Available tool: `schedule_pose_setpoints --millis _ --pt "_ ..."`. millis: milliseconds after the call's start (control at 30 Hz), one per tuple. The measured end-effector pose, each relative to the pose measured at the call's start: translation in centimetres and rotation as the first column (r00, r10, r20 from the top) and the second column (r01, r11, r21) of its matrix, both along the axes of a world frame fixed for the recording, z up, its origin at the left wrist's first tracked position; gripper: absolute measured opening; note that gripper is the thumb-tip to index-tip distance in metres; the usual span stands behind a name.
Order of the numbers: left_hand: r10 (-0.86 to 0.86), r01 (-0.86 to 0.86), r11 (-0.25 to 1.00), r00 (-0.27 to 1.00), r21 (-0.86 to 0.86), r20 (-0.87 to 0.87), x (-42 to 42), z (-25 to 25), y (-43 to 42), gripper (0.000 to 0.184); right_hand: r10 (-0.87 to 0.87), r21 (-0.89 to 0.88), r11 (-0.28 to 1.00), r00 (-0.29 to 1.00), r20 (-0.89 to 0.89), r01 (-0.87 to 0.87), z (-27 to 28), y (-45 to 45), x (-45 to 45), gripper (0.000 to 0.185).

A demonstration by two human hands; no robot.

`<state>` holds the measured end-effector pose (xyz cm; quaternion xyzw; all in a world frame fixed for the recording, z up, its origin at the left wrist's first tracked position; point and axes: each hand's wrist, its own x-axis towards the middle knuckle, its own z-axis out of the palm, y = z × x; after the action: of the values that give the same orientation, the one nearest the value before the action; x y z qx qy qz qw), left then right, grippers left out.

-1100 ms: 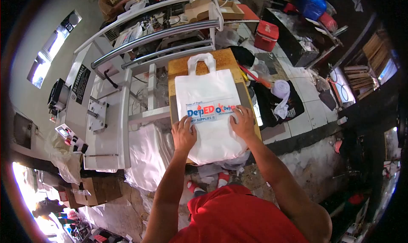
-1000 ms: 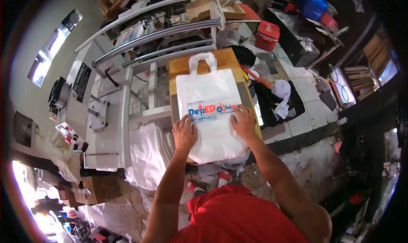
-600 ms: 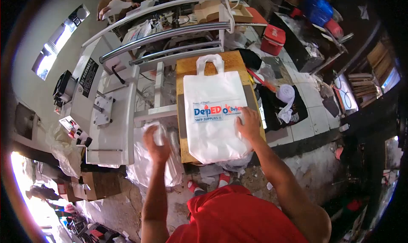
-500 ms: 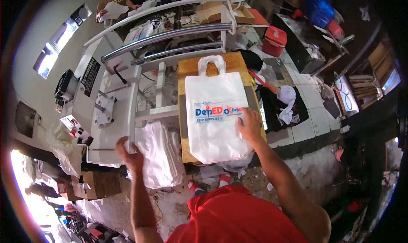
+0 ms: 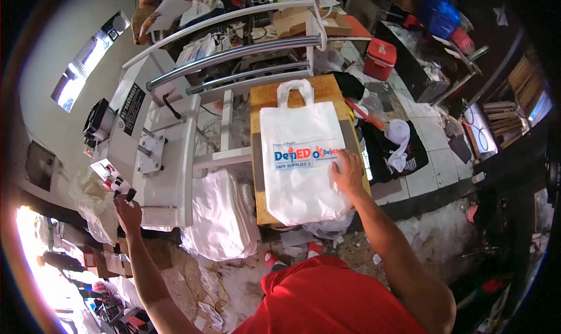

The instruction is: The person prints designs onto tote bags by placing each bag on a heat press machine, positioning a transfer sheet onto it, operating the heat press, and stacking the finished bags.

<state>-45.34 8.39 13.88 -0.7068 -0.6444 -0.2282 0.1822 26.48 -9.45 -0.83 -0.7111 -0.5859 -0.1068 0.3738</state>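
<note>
A white tote bag (image 5: 301,197) printed with blue and red lettering lies flat on a yellow wooden board (image 5: 260,91), its handles toward the far side. My right hand (image 5: 349,173) rests on the bag's right edge beside the print, thumb apart from the fingers. At far left, my left hand (image 5: 128,212) has its fingers closed around a black handle (image 5: 124,194) at the near end of the white press machine (image 5: 175,188). Its fingertips are partly hidden. Between press and board sits a stack of white bags (image 5: 219,217).
Metal rails (image 5: 234,56) cross behind the board. A red cooler (image 5: 380,58) and a black cloth (image 5: 409,159) with a white roll (image 5: 397,132) are on the right. Beyond the rails, a person (image 5: 146,18) holds white sheets. Cardboard boxes (image 5: 120,261) stand at lower left.
My left hand has moved left from the press's near corner to the black handle. My right hand stays on the bag. The whole view has shifted slightly.
</note>
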Motion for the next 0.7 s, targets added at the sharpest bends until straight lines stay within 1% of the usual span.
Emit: schedule_pose_setpoints --millis 33,67,133,167,233,267,333,367,433,467,533,567,600,633,667,700 --pt "0.017 -0.016 1.000 0.999 0.011 -0.038 0.6 0.6 -0.2 0.040 -0.005 -0.014 1.000 1.000 -0.007 0.005 -0.1 0.0 0.0 0.047" --pt "0.016 -0.016 1.000 0.999 0.011 -0.038 0.6 0.7 -0.1 0.040 -0.010 -0.030 1.000 1.000 -0.014 0.010 -0.3 -0.1 0.0 0.048" --pt "0.012 -0.014 1.000 0.992 -0.010 -0.123 0.5 0.6 0.4 0.040 -0.013 -0.029 0.999 1.000 -0.027 0.012 -0.4 0.1 0.1 0.048" --pt "0.011 -0.012 1.000 0.993 -0.008 -0.120 0.4 0.4 0.7 0.040 -0.014 -0.034 0.999 0.999 -0.041 0.012 -0.5 0.1 0.2 0.048" --pt "0.094 -0.111 0.992 0.968 -0.062 -0.232 0.6 0.2 0.7 0.040 -0.017 -0.030 0.999 1.000 -0.025 0.016 -0.5 0.1 0.1 0.048" --pt "0.095 -0.112 0.992 0.969 -0.061 -0.230 0.6 0.2 0.6 0.040 -0.018 -0.025 1.000 1.000 -0.011 0.018 -0.5 0.1 0.1 0.048" --pt "0.114 -0.140 0.978 0.980 -0.155 -0.165 1.4 1.1 0.4 0.040 -0.025 -0.023 0.999 1.000 -0.014 0.025 -0.1 0.0 0.0 0.048" --pt "0.120 -0.145 0.977 0.979 -0.154 -0.165 1.2 0.7 0.8 0.040 -0.030 -0.023 0.999 0.999 -0.017 0.029 0.1 0.0 -0.2 0.047" --pt "-0.005 -0.008 0.997 0.984 -0.072 -0.180 -1.5 -0.8 1.7 0.040 -0.010 -0.003 1.000 1.000 0.007 0.010 -0.3 -0.3 0.4 0.047" --pt "0.018 -0.027 0.998 0.986 -0.051 -0.163 -0.9 -0.6 1.0 0.041 0.012 0.020 1.000 0.999 0.030 -0.013 -0.7 0.2 0.4 0.047" --pt "-0.020 0.004 0.996 0.985 -0.093 -0.169 0.2 0.9 0.3 0.039 0.041 0.023 0.999 0.999 0.005 -0.041 -0.4 0.4 0.3 0.047" --pt "0.012 -0.023 0.998 0.987 -0.064 -0.159 1.1 1.3 0.1 0.040 0.039 0.019 0.999 0.999 0.009 -0.039 -0.7 0.7 0.5 0.047" --pt "0.095 -0.114 0.988 0.981 -0.106 -0.168 1.7 1.4 0.1 0.041 0.027 0.011 1.000 0.999 0.017 -0.028 -0.9 0.8 0.5 0.047" --pt "0.122 -0.140 0.964 0.988 -0.228 -0.092 2.7 2.5 -0.3 0.044 0.040 0.023 0.999 0.998 0.037 -0.041 -0.6 0.7 0.4 0.047" --pt "0.099 -0.126 0.974 0.984 -0.190 -0.147 1.2 1.0 0.3 0.045 0.047 0.036 0.998 0.997 0.059 -0.049 -0.4 0.5 0.3 0.047" --pt "0.132 -0.151 0.960 0.987 -0.234 -0.097 1.9 2.1 -0.2 0.046 0.036 0.018 0.999 0.998 0.049 -0.037 -0.8 0.6 0.4 0.046"
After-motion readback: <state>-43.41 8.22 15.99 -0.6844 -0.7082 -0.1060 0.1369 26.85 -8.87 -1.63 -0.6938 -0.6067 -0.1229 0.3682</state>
